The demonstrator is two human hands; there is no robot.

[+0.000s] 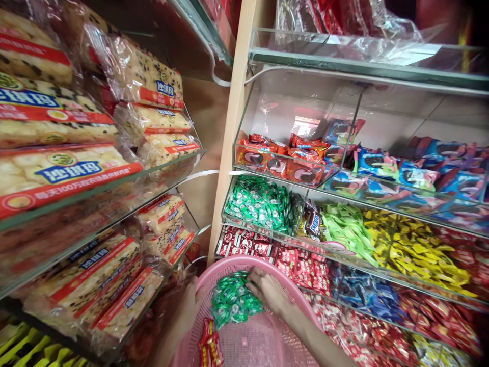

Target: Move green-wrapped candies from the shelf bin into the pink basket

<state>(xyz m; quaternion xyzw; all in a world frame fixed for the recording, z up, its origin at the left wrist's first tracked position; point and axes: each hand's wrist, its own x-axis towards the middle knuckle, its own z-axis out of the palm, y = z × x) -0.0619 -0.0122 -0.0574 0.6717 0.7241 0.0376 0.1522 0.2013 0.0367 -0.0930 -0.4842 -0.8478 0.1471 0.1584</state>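
Observation:
A pink plastic basket [244, 262] with a perforated wall is in front of me, below the shelves. My left hand [192, 298] is at its left rim, with the fingers closed over the edge. Inside, a pile of green-wrapped candies [231, 300] lies toward the far side. My right hand [265, 288] reaches into the basket, its fingers curled on the right part of that pile; the fingertips are partly hidden. A few red-and-yellow wrapped candies [210, 344] lie near the basket's left wall.
Glass shelves of packaged rice-puff cakes [72, 173] rise on the left. At right, glass bins hold more green candies [263, 204], light green packets [347, 229], yellow packets [412, 250] and red-wrapped snacks [286, 158]. A wooden post [231, 132] stands between them.

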